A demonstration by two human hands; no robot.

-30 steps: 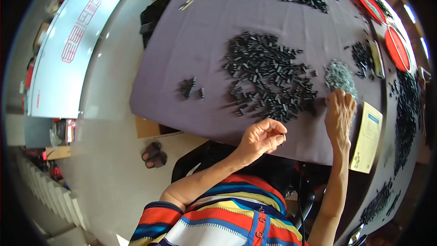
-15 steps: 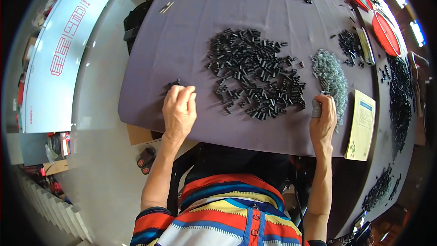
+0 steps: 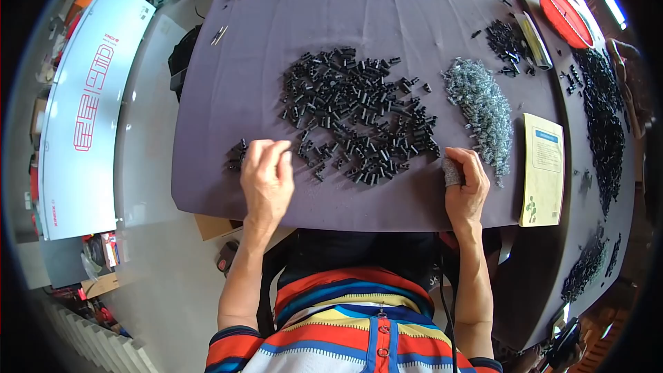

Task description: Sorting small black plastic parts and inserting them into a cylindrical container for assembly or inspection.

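Your left hand (image 3: 266,183) sits just right of the small black cluster (image 3: 237,154), partly covering it, with the large black heap (image 3: 362,114) near on its other side; it is the nearer hand to both the cluster and that heap's left flank. Your right hand (image 3: 467,183) fits between the heap's right edge and the lower end of the clear-grey heap (image 3: 483,117), which runs long from far left to near right. The black bits are short tubes lying at all angles. Each grip is curled, fingertips drawn toward the thumb; you can't tell whether either holds a piece. Bare table (image 3: 373,211) lies between your hands, but its near edge is close; a booklet (image 3: 542,173) bounds the right.
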